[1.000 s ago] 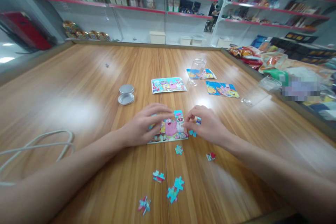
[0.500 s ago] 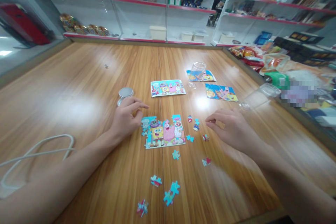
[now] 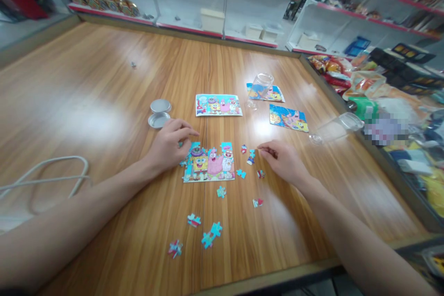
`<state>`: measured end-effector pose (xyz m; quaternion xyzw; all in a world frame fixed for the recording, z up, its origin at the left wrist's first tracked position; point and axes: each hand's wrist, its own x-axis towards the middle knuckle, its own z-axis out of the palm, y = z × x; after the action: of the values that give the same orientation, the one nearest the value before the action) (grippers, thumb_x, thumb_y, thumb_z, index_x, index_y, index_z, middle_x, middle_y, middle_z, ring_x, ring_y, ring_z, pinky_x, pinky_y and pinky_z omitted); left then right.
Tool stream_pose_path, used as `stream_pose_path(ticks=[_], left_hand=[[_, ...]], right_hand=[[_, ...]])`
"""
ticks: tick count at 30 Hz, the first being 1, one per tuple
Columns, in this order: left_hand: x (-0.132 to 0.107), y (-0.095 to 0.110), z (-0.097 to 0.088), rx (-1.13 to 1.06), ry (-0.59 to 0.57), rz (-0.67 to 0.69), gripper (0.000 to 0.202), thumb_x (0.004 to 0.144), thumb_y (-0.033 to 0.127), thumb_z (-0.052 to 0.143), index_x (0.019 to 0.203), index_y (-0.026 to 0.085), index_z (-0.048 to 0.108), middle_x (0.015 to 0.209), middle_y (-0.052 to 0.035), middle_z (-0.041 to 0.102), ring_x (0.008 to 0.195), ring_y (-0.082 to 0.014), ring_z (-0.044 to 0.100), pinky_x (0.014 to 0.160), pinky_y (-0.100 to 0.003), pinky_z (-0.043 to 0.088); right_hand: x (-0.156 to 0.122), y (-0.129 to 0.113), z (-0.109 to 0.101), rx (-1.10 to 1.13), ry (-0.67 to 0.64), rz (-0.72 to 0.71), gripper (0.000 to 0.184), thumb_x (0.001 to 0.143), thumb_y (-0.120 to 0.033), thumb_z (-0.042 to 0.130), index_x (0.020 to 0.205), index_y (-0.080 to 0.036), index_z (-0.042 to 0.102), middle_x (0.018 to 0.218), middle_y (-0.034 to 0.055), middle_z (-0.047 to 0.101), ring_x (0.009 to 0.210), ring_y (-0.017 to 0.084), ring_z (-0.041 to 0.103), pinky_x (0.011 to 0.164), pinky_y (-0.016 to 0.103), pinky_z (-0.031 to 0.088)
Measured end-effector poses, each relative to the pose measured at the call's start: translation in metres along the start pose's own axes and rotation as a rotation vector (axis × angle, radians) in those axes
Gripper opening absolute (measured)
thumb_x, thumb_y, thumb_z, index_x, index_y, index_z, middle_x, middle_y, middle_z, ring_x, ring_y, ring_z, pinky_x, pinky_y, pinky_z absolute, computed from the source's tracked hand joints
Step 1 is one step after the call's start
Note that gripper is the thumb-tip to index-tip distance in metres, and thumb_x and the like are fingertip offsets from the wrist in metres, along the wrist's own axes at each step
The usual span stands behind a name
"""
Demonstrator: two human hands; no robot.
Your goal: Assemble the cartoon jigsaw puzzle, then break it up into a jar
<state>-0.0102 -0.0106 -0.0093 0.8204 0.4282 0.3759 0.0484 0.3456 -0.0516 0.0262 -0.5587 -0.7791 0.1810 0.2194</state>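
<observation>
A partly assembled cartoon jigsaw puzzle [image 3: 210,165] lies flat on the table, with gaps along its top edge. Over its upper left corner is my left hand [image 3: 173,142], index finger stretched out and thumb apart from it; part of the puzzle is hidden beneath. My right hand [image 3: 282,159] is just right of a small loose puzzle piece [image 3: 250,157], fingertips pressed together; anything between them is hidden. Other loose pieces lie near, including one red-and-white piece [image 3: 257,203] and a teal piece [image 3: 221,192]. Behind the puzzle is a matching picture card [image 3: 218,105].
Two round metal lids [image 3: 159,120] are beyond my left hand. A clear plastic jar [image 3: 262,85] stands by a picture sheet; another clear jar [image 3: 338,128] lies on its side at right. A white cable [image 3: 83,166] is at left. Packaged goods [image 3: 367,85] crowd the right side.
The view has tilted downward, showing the table's near edge. My right hand has come nearer the loose pieces, its fingers more curled. My left hand stays at the puzzle's upper left.
</observation>
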Motion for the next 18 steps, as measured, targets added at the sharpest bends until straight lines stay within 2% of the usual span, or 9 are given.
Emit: stream_pose_path(ticks=[4,7,12,15,18], left_hand=[[0.002,0.001,-0.001,0.003,0.026,-0.002,0.027,0.082,0.009,0.054,0.095,0.021,0.074,0.097,-0.0048,0.065,0.09,-0.0202,0.061,0.084,-0.038,0.051],[0.002,-0.002,-0.004,0.008,0.046,-0.011,0.025,0.082,0.008,0.055,0.093,0.02,0.074,0.096,-0.0051,0.064,0.09,-0.02,0.06,0.083,-0.039,0.05],[0.003,-0.003,-0.007,0.001,0.053,0.001,0.028,0.08,0.006,0.055,0.095,0.019,0.075,0.095,-0.0052,0.064,0.09,-0.0199,0.059,0.082,-0.038,0.049],[0.003,0.0,-0.008,-0.012,0.037,0.025,0.028,0.08,0.006,0.055,0.094,0.019,0.075,0.095,-0.0051,0.064,0.088,-0.0195,0.058,0.081,-0.038,0.049],[0.003,0.003,-0.009,-0.04,0.02,0.066,0.029,0.08,0.005,0.055,0.094,0.019,0.075,0.093,-0.0048,0.063,0.086,-0.0187,0.058,0.078,-0.036,0.049]], right_hand=[[-0.004,-0.007,0.005,-0.004,0.03,-0.018,0.011,0.093,-0.024,0.062,0.092,-0.02,0.071,0.086,0.0041,0.073,0.075,0.017,0.066,0.069,0.03,0.048],[-0.012,-0.028,0.01,-0.001,0.035,-0.141,0.01,0.093,-0.023,0.062,0.089,-0.019,0.07,0.083,0.0039,0.07,0.075,0.017,0.064,0.07,0.03,0.047],[-0.03,-0.077,0.02,0.029,-0.222,-0.466,0.018,0.099,-0.019,0.051,0.098,-0.016,0.069,0.09,0.0064,0.068,0.085,0.018,0.062,0.075,0.031,0.048],[-0.039,-0.095,0.023,-0.008,-0.342,-0.527,0.018,0.1,-0.023,0.051,0.103,-0.017,0.068,0.094,0.0067,0.066,0.088,0.019,0.062,0.075,0.032,0.047],[-0.048,-0.105,0.03,-0.027,-0.495,-0.573,0.024,0.099,-0.036,0.056,0.114,-0.019,0.066,0.099,0.0065,0.063,0.089,0.02,0.06,0.072,0.033,0.047]])
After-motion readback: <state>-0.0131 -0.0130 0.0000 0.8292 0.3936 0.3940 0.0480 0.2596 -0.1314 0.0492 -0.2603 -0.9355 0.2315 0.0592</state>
